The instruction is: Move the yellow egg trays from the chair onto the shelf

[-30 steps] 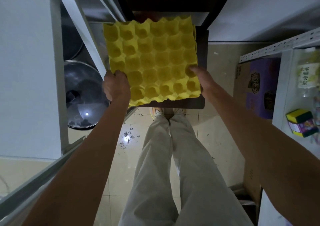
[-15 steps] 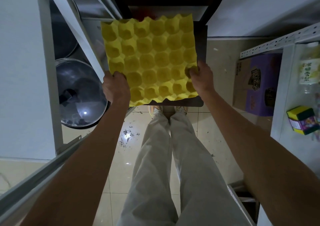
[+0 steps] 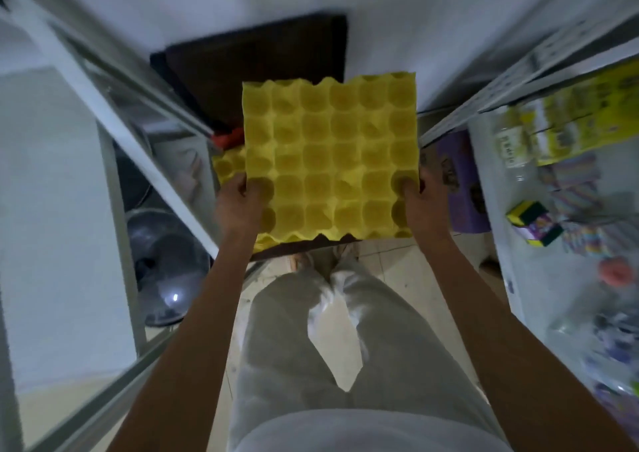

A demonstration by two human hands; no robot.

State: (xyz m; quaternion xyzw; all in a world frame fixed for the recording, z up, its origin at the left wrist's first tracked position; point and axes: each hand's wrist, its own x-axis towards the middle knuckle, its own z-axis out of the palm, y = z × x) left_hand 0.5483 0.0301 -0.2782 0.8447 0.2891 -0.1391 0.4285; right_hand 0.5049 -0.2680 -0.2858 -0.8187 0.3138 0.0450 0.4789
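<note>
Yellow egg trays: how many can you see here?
2 separate ones at least. One yellow egg tray is gripped by the left hand and right hand; a second tray peeks out below-left. Stacked layers may be hidden.

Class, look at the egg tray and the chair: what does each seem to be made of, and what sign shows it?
Egg tray: probably moulded paper pulp or thin foam, matt yellow; soft-edged cups and a ragged scalloped rim suggest it. Chair: dark brown with a flat, dull seat, possibly wood or laminate; blur leaves it open.
</note>
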